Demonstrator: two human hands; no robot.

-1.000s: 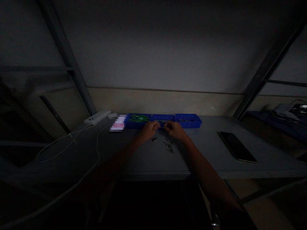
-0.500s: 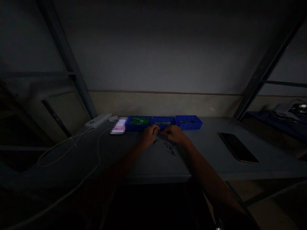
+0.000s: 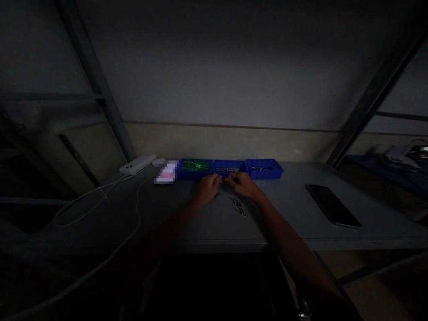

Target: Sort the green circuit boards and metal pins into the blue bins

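head view: the left hand (image 3: pixel 207 188) and right hand (image 3: pixel 244 184) face each other over the grey table (image 3: pixel 207 225), fingertips narrowed and near one another. whether either hand grips a part cannot be told; the area is too dark. loose metal parts (image 3: pixel 238 207) lie at about 6 o'clock from the right hand. a row of 3 blue bins (image 3: pixel 230 163) stands at 12 o'clock from the hands. a phone (image 3: pixel 333 206) lies between 3 and 4 o'clock, well apart.
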